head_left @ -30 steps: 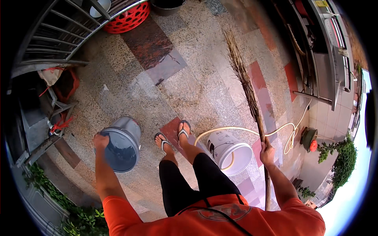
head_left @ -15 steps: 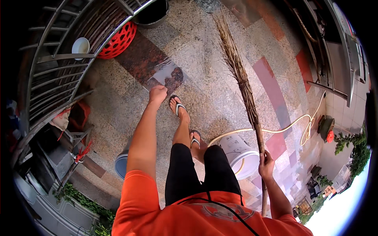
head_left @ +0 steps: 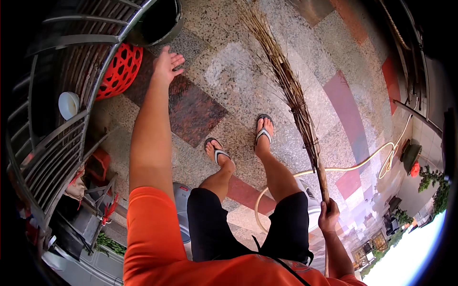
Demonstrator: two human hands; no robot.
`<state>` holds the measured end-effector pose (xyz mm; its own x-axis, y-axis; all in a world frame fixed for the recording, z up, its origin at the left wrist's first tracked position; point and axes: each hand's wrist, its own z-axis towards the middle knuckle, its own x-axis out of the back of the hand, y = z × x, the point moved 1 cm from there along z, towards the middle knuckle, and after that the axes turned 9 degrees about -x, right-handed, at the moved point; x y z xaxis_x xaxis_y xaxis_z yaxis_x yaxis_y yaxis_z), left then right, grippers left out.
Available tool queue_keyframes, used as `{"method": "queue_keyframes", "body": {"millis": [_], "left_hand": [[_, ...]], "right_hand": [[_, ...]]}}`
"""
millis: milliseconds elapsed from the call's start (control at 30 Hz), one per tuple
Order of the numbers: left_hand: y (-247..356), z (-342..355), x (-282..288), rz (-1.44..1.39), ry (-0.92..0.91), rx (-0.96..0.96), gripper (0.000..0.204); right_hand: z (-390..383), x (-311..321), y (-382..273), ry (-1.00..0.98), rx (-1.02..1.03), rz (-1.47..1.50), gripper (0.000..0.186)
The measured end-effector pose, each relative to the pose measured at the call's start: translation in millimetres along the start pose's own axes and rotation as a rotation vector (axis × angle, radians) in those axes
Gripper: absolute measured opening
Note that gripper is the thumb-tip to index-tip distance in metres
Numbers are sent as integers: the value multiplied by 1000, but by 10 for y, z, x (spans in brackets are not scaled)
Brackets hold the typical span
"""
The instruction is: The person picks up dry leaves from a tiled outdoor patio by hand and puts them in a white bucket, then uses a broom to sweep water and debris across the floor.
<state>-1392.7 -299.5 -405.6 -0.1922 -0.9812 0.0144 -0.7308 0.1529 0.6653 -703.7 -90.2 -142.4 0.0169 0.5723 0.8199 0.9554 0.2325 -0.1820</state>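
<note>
My left arm reaches far forward and to the left. Its hand has the fingers spread, holding nothing, close to a red openwork plastic basket and a dark bucket. My right hand is wrapped around the wooden handle of a twig broom. The broom's bristles point forward, away from me, and its handle runs back past my right leg. Beneath the left hand, a dark reddish floor tile looks wet.
A metal rack with a white bowl lines the left side. A grey bucket stands left of my legs and a white bucket behind my right leg. A yellowish hose curves across the floor.
My left hand has gone from closed to spread and moved forward and left. The right foot has stepped forward. My right hand still grips the broom.
</note>
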Motion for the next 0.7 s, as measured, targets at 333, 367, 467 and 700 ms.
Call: {"method": "queue_keyframes", "body": {"millis": [333,367,467,700], "left_hand": [[214,1382,-345,-118,385,122,57],[179,1476,-321,-138,383,116,53],[68,1750,-228,-379,374,-20,33],[-558,1275,248,-577,308,-79,15]], "right_hand": [[1057,-287,338,-96,-75,-173,31],[1232,-335,316,-107,-114,-188,33],[1271,-362,420,-117,-79,-135,35],[1208,-14,186,-42,-78,-192,28]]}}
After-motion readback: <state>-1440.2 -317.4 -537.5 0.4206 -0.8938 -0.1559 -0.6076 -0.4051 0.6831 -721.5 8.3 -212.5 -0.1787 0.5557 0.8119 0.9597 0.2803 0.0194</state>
